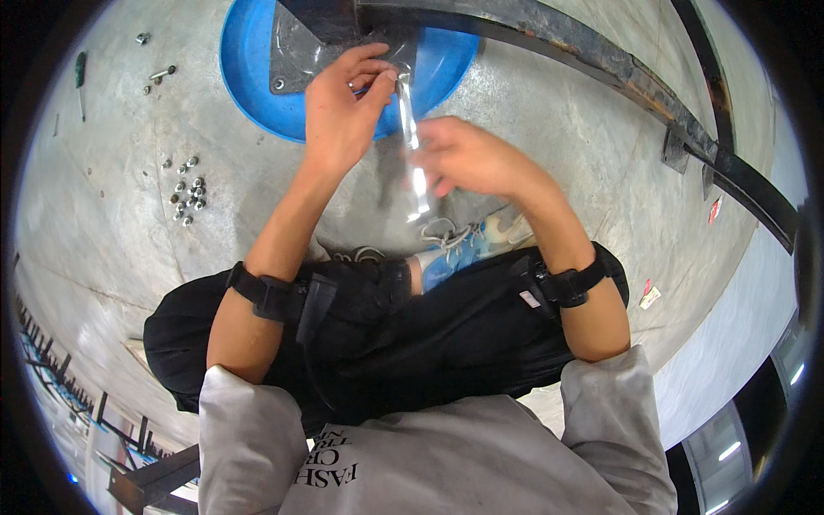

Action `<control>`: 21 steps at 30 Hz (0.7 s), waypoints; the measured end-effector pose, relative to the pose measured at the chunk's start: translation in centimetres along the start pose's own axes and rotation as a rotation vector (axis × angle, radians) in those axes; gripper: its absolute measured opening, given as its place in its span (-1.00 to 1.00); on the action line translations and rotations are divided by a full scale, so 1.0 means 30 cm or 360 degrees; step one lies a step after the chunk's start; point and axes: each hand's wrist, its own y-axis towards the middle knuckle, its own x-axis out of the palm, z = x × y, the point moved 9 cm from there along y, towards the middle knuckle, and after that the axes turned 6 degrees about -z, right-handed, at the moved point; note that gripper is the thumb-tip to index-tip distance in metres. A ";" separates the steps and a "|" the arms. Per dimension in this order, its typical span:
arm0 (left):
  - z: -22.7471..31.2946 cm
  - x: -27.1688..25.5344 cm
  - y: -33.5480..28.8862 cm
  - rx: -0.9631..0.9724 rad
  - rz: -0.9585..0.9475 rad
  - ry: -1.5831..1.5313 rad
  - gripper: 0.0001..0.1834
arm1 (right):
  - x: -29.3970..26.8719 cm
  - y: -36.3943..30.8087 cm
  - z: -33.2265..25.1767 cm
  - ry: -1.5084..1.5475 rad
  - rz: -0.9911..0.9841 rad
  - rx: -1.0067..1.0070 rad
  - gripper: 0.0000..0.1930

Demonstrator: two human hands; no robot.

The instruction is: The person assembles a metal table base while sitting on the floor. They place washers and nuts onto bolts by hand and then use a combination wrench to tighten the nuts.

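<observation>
A long, shiny, see-through strip point(412, 150), like clear tape or plastic film, hangs at the middle of the view. Its upper end is pinched between the thumb and fingers of my left hand point(343, 112). That hand is over the front edge of a round blue plastic base point(257, 107). On the base lies a black metal plate point(292, 73) with a bolt hole at its corner. My right hand point(468, 159) is beside the strip's middle, its fingers smeared by motion. Whether they touch the strip I cannot tell.
A curved black steel beam point(549, 34) runs from the plate toward the far right. On the floor at left lie several small metal nuts or bolts point(197, 193), a loose bolt point(161, 74) and a green-handled screwdriver point(81, 73). My shoe point(446, 257) is below the strip.
</observation>
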 end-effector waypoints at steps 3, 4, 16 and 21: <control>0.013 0.037 -0.004 -0.0101 -0.0119 0.0238 -0.70 | 0.076 0.041 0.023 0.0369 -0.0114 0.0129 -0.74; 0.017 0.035 -0.004 -0.0100 -0.0122 0.0238 -0.70 | 0.083 0.052 0.038 0.0415 -0.0095 0.0179 -0.75; 0.012 0.036 -0.007 -0.0053 -0.0130 0.0398 -0.70 | 0.055 0.093 0.079 0.0432 0.0089 0.0177 -0.76; 0.023 0.032 -0.005 0.0040 -0.0114 0.0488 -0.71 | 0.067 0.091 0.077 0.0409 0.0028 0.0207 -0.73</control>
